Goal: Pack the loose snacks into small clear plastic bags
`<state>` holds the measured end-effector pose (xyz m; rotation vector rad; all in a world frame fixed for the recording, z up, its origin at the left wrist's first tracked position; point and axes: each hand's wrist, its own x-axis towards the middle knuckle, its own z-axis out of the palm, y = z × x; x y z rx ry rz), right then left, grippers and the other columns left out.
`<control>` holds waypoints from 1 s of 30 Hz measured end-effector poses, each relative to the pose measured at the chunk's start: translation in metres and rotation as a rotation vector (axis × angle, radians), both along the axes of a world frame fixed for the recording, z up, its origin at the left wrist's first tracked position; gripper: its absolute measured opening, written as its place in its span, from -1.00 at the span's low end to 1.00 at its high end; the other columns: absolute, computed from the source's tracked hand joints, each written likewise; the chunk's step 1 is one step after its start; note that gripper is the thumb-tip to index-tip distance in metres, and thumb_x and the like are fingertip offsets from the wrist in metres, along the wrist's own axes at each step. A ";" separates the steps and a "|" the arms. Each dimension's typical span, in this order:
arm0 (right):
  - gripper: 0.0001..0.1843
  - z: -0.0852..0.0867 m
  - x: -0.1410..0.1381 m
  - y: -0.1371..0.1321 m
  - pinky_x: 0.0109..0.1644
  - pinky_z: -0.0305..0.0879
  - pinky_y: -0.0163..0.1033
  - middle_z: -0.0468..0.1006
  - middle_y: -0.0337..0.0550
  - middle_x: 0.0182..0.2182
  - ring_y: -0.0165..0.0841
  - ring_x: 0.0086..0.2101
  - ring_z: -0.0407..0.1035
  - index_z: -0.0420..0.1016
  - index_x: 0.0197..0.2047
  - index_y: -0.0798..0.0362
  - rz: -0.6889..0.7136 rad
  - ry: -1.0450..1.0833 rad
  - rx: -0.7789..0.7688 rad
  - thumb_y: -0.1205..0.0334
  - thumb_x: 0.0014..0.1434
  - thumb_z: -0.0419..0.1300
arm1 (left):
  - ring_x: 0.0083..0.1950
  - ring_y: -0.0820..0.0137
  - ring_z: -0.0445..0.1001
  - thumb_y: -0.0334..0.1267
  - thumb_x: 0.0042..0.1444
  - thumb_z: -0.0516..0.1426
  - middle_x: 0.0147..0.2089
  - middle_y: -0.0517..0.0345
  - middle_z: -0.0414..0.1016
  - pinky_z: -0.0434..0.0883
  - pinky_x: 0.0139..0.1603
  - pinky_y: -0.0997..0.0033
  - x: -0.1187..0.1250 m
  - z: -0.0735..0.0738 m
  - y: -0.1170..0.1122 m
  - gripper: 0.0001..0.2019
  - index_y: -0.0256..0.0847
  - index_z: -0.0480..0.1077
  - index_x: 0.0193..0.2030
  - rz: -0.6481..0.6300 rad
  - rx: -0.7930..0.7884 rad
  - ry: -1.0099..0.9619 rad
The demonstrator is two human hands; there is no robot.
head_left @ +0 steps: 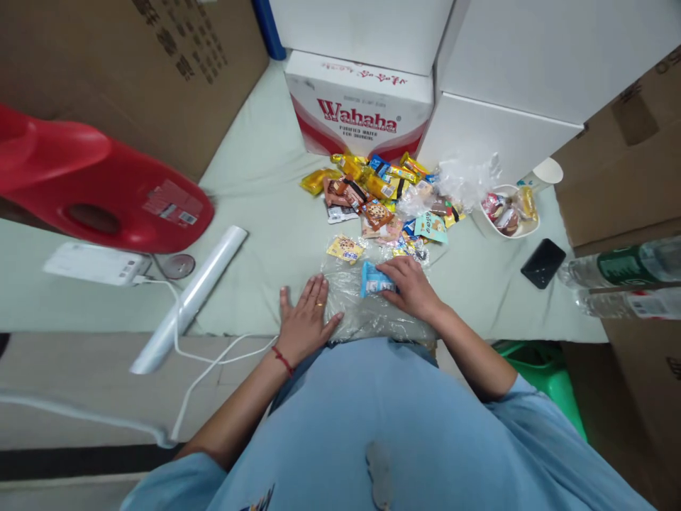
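The person wears a light blue shirt (420,419) with short sleeves (553,426), a grey patch (379,475) and a dark marking (259,500) on its front, also a red bracelet (282,360) and, on the left hand (302,323), a thin gold-coloured ring (320,304).

White-red carton (362,110) front: "Wahaha", "PURIFIED WATER FOR DRINKING".

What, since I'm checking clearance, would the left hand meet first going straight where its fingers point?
The left hand would probably meet the yellow packet ahead, perhaps brushing the clear plastic on the way.
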<state>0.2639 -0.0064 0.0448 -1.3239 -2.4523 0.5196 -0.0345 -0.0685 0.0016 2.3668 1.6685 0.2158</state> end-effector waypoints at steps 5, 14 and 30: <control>-0.41 -0.001 -0.001 -0.011 0.37 0.19 0.27 0.39 0.17 0.35 0.05 0.31 0.22 0.39 0.41 -0.01 0.031 -0.027 -0.031 0.08 0.38 0.30 | 0.64 -0.10 0.08 0.09 0.45 -0.04 0.64 -0.35 -0.02 -0.35 0.56 -0.50 -0.007 -0.004 -0.003 -0.19 -0.23 -0.24 0.67 0.006 0.059 -0.053; -0.50 -0.003 0.074 -0.102 0.31 0.38 0.21 0.48 0.21 0.26 0.01 0.28 0.33 0.48 0.32 0.04 0.193 0.040 0.010 0.01 0.41 0.26 | 0.58 0.10 0.24 -0.17 0.40 0.11 0.55 -0.13 0.28 -0.17 0.62 -0.21 -0.035 0.003 -0.006 -0.37 -0.05 0.13 0.57 -0.563 0.109 -0.242; -0.68 0.006 0.079 0.014 -0.10 0.36 -0.25 0.72 -0.10 -0.21 -0.26 -0.23 0.54 0.67 -0.04 0.09 -0.329 0.129 -0.364 0.10 0.37 0.16 | -0.11 0.15 0.59 -0.03 0.35 0.07 -0.21 -0.02 0.66 0.41 0.01 0.15 0.012 0.013 0.076 -0.68 -0.16 0.56 -0.22 0.251 -0.016 -0.308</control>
